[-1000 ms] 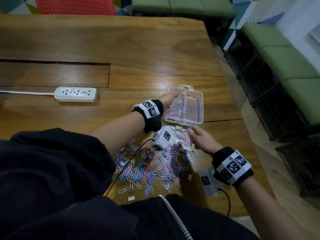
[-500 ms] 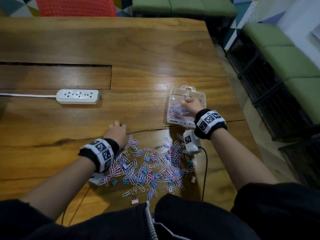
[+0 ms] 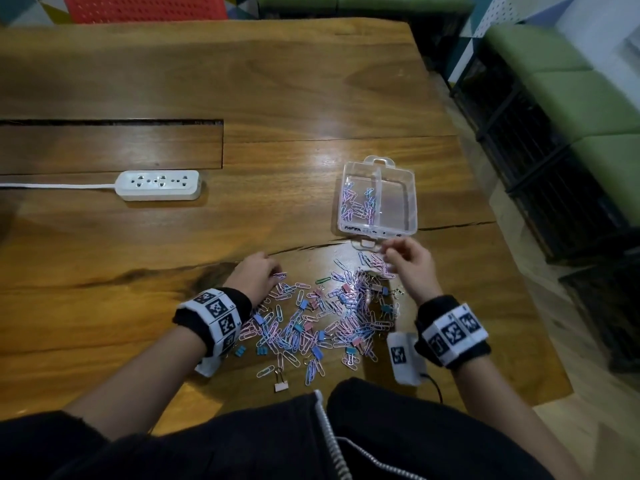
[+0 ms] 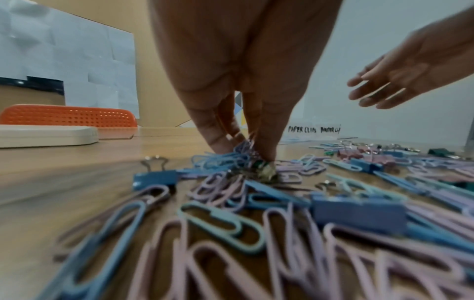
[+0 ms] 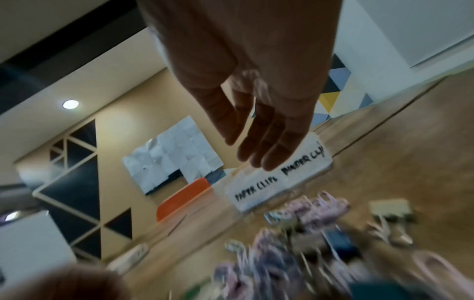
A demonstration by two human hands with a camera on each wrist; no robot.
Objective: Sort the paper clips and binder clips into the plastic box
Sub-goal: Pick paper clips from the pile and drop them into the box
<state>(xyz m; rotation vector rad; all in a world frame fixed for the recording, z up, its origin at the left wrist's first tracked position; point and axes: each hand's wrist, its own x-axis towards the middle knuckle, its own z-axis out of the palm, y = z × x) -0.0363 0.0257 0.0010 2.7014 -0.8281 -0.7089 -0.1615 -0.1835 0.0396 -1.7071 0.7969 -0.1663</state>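
Note:
The clear plastic box [image 3: 398, 202] stands open on the wooden table, with paper clips [image 3: 358, 206] in its left compartment and the right one bare. Its front label [image 5: 279, 182] reads "paper clips" and "binder clips". A loose pile of pastel paper clips and binder clips [image 3: 322, 317] lies in front of me. My left hand [image 3: 275, 273] is at the pile's far left; in the left wrist view its fingertips [image 4: 266, 150] pinch a bunch of paper clips [image 4: 243, 148]. My right hand [image 3: 389, 251] hovers over the pile's far edge, just before the box, fingers straight and holding nothing [image 5: 256, 150].
A white power strip [image 3: 159, 184] with its cord lies to the left. A recessed panel [image 3: 110, 147] sits in the table behind it. The table's right edge [image 3: 512, 271] drops to the floor. A pink binder clip [image 3: 281, 386] lies alone near me.
My right hand has come back out of the box to the pile's far edge, empty. My left hand, back from the box, stays at the pile's left and now pinches paper clips.

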